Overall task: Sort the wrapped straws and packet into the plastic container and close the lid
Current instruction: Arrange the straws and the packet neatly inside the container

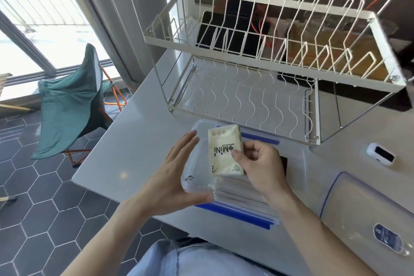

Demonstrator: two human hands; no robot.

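One packet [224,150] pinched in right grip [257,168], over container [192,177].

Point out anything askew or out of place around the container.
Nothing is spilled or damaged. The packet, pinched in the right hand, is tilted over the clear container rather than lying flat in it. The left hand steadies the container's left side. The lid lies apart to the right on the counter.

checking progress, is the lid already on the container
No: the lid lies apart on the counter to the right, while the right hand holds the packet over the open container.
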